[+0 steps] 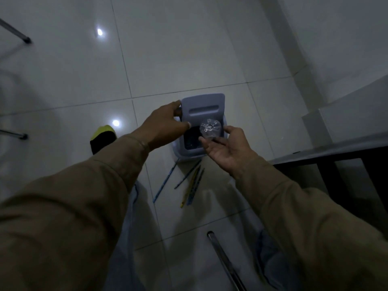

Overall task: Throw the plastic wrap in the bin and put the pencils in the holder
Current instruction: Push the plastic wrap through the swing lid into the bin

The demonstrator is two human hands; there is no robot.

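Nearby, pencils (190, 181) lie on floor (189, 59) by bin (177, 152), table (315, 155) at rt.

Worn on the person's head, the one wide-angle camera looks steeply down at the tiled floor (189, 49), fairly close above the bin (202, 106), with a dark table (315, 157) edging in at right.
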